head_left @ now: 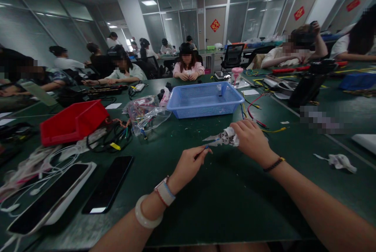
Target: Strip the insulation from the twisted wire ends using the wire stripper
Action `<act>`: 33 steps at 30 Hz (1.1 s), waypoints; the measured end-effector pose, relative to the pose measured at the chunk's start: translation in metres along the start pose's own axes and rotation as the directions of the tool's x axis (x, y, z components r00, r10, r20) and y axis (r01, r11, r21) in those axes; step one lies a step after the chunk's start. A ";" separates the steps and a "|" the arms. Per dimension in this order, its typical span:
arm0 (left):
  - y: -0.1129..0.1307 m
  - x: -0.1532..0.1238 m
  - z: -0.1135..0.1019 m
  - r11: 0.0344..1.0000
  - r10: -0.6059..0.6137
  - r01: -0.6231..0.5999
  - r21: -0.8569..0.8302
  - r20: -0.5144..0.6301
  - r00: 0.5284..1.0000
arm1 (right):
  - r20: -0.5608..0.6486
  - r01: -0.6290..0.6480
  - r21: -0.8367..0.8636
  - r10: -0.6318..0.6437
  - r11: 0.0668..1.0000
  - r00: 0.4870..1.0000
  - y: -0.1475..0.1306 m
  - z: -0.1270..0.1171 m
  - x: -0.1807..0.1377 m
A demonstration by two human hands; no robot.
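My right hand [249,138] is closed around the handles of a wire stripper [225,137], whose grips look wrapped in something white. The tool's metal jaws point left and stand slightly apart. Just below them, my left hand [190,162] pinches a short blue wire [207,147] between thumb and finger. The wire's end lies close to the jaws; whether they touch it I cannot tell. Beyond both hands stands a blue mesh basket [205,113]. A clear plastic bag [147,116] with coloured wires in it lies to its left.
A red bin [75,124], a black phone [108,185] and a second phone [53,197] with white cables occupy the left side. Coloured cables [258,120] lie right of the basket. Crumpled white paper [342,162] is at the right. Several people sit around the tables.
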State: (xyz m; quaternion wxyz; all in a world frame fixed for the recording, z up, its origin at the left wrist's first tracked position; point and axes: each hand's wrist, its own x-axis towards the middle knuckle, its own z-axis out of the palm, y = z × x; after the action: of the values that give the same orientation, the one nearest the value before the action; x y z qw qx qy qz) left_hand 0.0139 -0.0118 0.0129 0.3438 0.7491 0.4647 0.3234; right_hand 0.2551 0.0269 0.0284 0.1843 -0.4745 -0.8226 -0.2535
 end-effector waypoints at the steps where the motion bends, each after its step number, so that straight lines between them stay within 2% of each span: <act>1: 0.000 0.000 0.000 1.000 -0.010 0.010 -0.017 0.002 1.000 | 0.013 -0.002 0.005 0.002 1.000 1.000 0.000 -0.001 0.000; 9: -0.004 0.001 0.001 0.980 -0.087 0.098 -0.175 0.068 0.994 | 0.057 -0.011 0.000 0.011 1.000 0.998 -0.001 -0.007 0.000; 15: -0.005 0.005 0.000 0.954 -0.085 0.116 -0.277 0.120 0.989 | 0.017 -0.034 0.007 0.034 0.999 0.999 -0.001 -0.003 -0.002; 21: -0.008 0.005 0.004 0.876 -0.138 0.233 -0.423 0.243 0.960 | -0.051 0.016 0.047 -0.014 0.999 0.999 0.005 0.002 -0.003; 28: -0.008 0.005 0.005 0.861 -0.162 0.264 -0.435 0.257 0.953 | -0.110 -0.050 -0.008 0.049 0.999 0.993 0.004 0.002 -0.010; 33: -0.009 0.006 0.004 0.859 -0.153 0.251 -0.446 0.245 0.957 | 0.017 -0.005 0.039 0.004 0.999 1.000 0.006 0.006 -0.009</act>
State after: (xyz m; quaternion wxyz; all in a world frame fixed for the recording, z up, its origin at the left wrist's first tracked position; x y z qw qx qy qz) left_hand 0.0152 -0.0043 0.0043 0.5932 0.6183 0.4109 0.3115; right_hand 0.2646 0.0269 0.0201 0.1868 -0.4747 -0.8279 -0.2331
